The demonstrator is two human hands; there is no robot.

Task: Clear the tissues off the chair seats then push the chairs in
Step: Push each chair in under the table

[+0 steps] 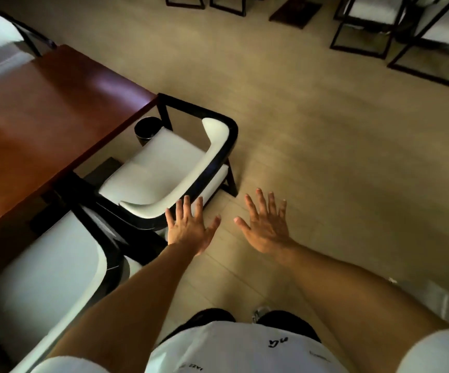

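Your left hand [191, 230] reaches with straight, spread fingers to the chair [164, 168] back; your right hand [265, 227], also spread flat, hovers beside the chair.

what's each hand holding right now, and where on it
Nothing is held. The left hand is open with its fingertips at the backrest of the chair; actual contact cannot be told. The right hand is open over the floor.
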